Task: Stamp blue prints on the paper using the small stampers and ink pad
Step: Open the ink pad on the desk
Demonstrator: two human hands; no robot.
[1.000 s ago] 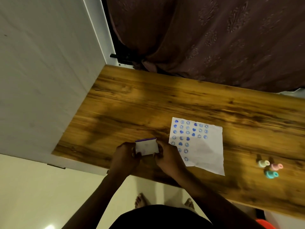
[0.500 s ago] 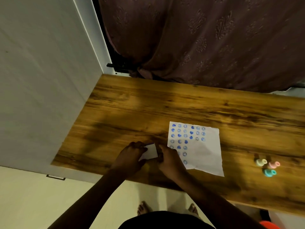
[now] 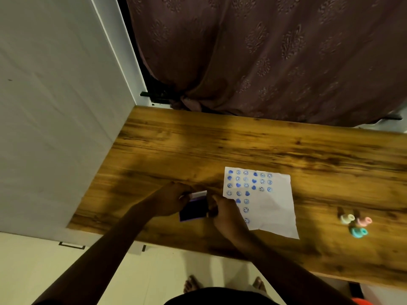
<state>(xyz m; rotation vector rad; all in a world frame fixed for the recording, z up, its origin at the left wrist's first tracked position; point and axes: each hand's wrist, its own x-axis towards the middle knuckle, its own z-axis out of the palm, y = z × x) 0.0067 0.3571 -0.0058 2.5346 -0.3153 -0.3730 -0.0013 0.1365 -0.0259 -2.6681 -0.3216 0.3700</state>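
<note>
A small ink pad case (image 3: 193,209) sits near the table's front edge, its white lid (image 3: 199,194) lifted and the dark blue pad showing. My left hand (image 3: 170,200) grips the lid's left side. My right hand (image 3: 223,209) holds the case at its right edge. Just right of it lies the white paper (image 3: 271,208), with rows of blue smiley and heart prints across its upper left. Three small stampers lie to the right: a cream one (image 3: 346,219), a pink one (image 3: 364,221) and a teal one (image 3: 357,232).
The wooden table (image 3: 242,146) has a white wall or cabinet (image 3: 55,106) along its left side and a dark patterned curtain (image 3: 264,51) behind it. My bare feet (image 3: 193,285) stand on the pale floor below the front edge.
The ink pad case was held shut and raised between both hands; now it is down on the table with the lid swung up and the blue pad exposed.
</note>
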